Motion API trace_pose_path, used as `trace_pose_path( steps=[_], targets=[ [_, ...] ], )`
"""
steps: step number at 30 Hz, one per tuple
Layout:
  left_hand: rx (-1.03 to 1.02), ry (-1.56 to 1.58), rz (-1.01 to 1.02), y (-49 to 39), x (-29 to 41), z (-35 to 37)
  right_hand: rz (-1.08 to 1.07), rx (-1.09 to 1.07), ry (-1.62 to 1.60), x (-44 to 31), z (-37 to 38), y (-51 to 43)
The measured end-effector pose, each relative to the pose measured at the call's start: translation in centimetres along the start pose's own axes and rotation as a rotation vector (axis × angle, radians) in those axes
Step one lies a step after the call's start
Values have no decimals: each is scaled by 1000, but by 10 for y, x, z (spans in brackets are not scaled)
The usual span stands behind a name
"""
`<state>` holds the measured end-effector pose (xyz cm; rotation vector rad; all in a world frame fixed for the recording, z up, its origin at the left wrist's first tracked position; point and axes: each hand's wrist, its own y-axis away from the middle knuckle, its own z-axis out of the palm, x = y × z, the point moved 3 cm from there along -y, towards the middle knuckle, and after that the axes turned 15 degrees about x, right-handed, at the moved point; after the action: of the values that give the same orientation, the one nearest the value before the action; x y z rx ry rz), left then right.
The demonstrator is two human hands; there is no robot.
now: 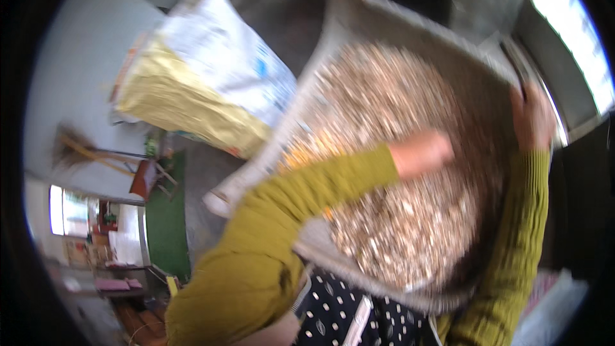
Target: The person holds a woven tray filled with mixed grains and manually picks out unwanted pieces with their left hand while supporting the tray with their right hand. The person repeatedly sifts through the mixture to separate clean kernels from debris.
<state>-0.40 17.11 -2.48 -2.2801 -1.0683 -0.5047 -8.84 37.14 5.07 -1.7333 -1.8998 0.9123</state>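
Observation:
A large scoop-shaped winnowing basket [432, 24] lies tilted across the view, its open lip facing left. Brown and whitish dry bits, perhaps chaff or broken cobs, make up a blurred heap [394, 231] inside. Among them, near the lip, yellow kernels [312, 146] that look like maize show. My left hand [425, 154] reaches over the heap, fingers apparently bent; motion blur hides whether anything is in them. At the far right side, my right hand [533, 118] holds the basket's rim, with the thumb on the inner side.
A white and yellow woven sack [216, 77] stands beside the lip. Farther left are a broom [79, 146], a small reddish-brown stool or chair [144, 178] and a green mat [166, 216] on the grey floor. A bright window [574, 29] is at upper right.

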Motion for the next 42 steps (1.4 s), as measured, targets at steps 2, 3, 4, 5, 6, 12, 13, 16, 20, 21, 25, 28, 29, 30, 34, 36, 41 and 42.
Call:
trace_pose_path(
  steps=[2,3,4,5,6,12,13,16,20,21,25,28,29,30,34,36,41,42],
  targets=[
    [-74,-104,-37,-1,-1,4,-22,35,-38,-9,-4,-1],
    [-43,-137,14,-1,1,5,-13,92,-47,-12,-6,0],
    [-65,-177,17,-2,2,7,-19,100,-66,-13,-8,-1],
    [-43,-211,47,-3,3,8,-3,92,-72,-13,-9,0],
    [-67,-222,23,-3,2,10,-5,98,-93,-14,-8,0],
    [-53,-180,9,-3,0,9,21,96,-128,-10,-8,4],
    [-48,-138,-33,-2,-1,7,25,106,-126,-11,-9,3],
    [21,35,-99,-2,-3,-5,27,92,-102,-13,-12,3],
    [352,283,-113,-4,-9,-35,12,59,7,-14,-9,3],
    [338,320,-72,-4,-14,-47,29,42,-7,-12,-7,4],
    [342,460,-417,8,-36,-74,24,-24,37,-3,2,3],
    [292,382,-545,19,-38,-83,46,-52,39,2,3,6],
    [274,357,-564,20,-37,-83,5,-17,24,-2,3,5],
    [267,317,-599,21,-37,-81,-20,23,-9,-2,0,5],
    [125,97,-430,19,-34,-60,-8,6,-20,-11,-5,4],
    [95,8,-345,22,-32,-46,4,130,-97,-18,-13,6],
    [52,-211,-192,23,-35,-23,17,175,-136,-31,-24,6],
    [54,-242,-174,24,-36,-21,22,165,-137,-32,-25,6]
  ],
)
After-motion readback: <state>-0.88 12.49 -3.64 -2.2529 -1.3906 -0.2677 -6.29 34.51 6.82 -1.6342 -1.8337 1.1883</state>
